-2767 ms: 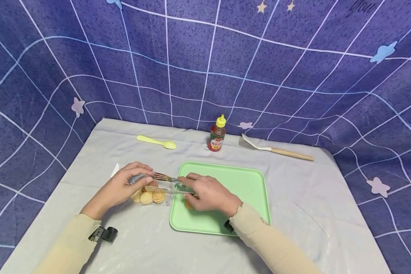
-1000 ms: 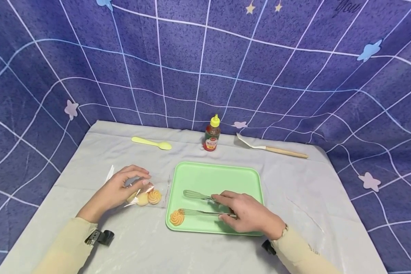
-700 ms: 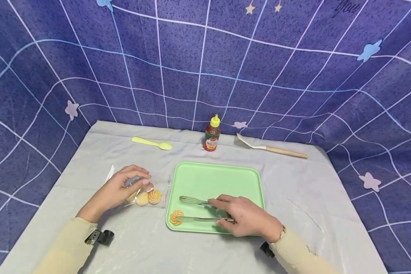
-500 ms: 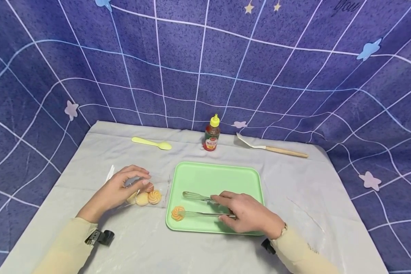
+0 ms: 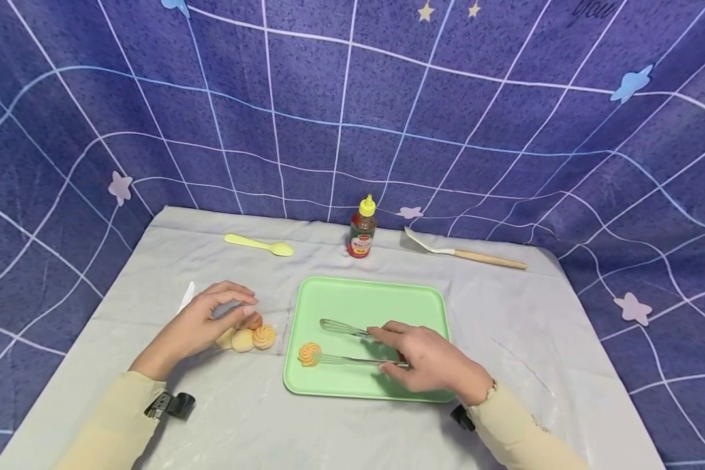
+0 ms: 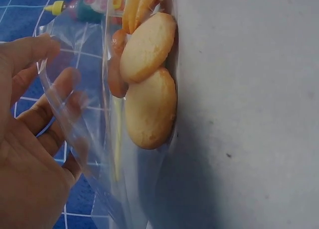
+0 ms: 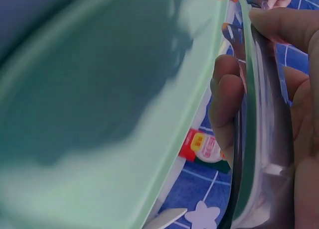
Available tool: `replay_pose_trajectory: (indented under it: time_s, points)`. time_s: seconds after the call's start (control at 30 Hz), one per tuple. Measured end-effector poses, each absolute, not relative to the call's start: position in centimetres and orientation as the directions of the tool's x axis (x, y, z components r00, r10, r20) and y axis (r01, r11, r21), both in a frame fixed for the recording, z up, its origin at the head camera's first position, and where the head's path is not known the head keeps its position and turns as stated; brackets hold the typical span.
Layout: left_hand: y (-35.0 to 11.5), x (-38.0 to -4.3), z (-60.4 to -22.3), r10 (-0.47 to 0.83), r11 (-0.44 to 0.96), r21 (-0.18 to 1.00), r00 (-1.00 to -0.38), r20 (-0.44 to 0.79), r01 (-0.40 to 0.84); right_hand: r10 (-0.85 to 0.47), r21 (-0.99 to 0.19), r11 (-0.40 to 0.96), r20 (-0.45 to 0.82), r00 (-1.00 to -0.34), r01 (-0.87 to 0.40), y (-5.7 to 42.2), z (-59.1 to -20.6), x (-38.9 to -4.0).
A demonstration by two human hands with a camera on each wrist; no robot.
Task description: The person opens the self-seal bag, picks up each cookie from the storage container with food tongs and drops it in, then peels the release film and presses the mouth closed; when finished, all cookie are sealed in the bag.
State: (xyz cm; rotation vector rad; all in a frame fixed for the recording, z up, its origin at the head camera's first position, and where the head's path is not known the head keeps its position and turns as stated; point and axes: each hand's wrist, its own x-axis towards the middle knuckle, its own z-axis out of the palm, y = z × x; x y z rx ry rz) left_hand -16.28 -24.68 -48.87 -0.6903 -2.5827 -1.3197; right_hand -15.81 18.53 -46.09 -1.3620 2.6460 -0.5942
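My right hand [image 5: 431, 362] grips metal tongs [image 5: 355, 361] above the green tray [image 5: 382, 300]. The tongs' arms stand apart, and the tip of the lower one meets a swirled cookie [image 5: 309, 354] near the tray's left side. At left, my left hand [image 5: 202, 321] holds a clear plastic bag [image 6: 84, 139] by its edge, fingers curled against the film in the left wrist view. Several cookies [image 6: 151, 109] lie in that bag, round pale ones and a swirled cookie [image 5: 264, 337] among them. In the right wrist view, fingers and thumb close round the tongs.
A yellow spoon [image 5: 260, 245] lies at the back left of the cloth-covered table [image 5: 223, 418]. Behind the tray stands a red sauce bottle [image 5: 361, 232] with a yellow cap. A wooden-handled spatula [image 5: 482, 258] lies at the back right. Patterned blue curtain [image 5: 305, 91] rises behind.
The tongs have gone from the bag to over the tray. The swirled cookie on the tray has shifted right and away from the near left corner. The left hand stays at the bag.
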Motion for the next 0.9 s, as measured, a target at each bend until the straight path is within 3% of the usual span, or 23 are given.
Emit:
replay_pose_trajectory:
  time_s: [0.63,0.9]
  points:
    - [-25.1,-16.3,-49.2,0.311,0.519,0.735,-0.897,0.313,0.436,-0.838,-0.33,0.505,0.034,-0.545,-0.798,16.7,-46.4,-15.4]
    - [-25.2,-16.3,-49.0,0.321,0.519,0.72,-0.886,0.334,0.46,-0.83,-0.405,0.49,0.052,-0.555,-0.771,17.1,-46.5,-15.8]
